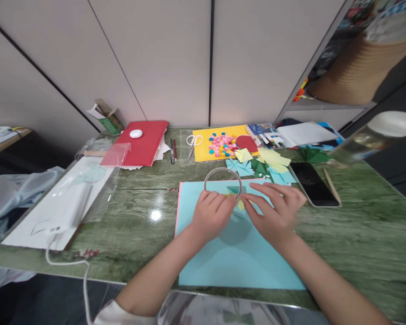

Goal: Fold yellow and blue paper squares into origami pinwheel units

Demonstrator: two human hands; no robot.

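Observation:
My left hand (214, 212) is closed around the lower edge of a thin, pale ring that looks like a narrow roll of tape (223, 169), held upright. My right hand (274, 210) brings thumb and forefinger together at the roll's lower right edge, while its other fingers stretch out. What lies in that pinch is too small to make out. Beneath both hands lies a light blue sheet of paper (237, 266) with a pink edge on its left. Folded green and yellow paper (241, 205) shows partly behind the fingers.
Folded paper pieces (240, 167) lie behind the blue sheet, near a yellow sheet (200, 152) with small pompoms (221, 143). White-handled scissors (192, 143) rest left of these. A phone (313, 183) and a clear bottle (355, 144) stand right; a red folder (140, 144) lies left.

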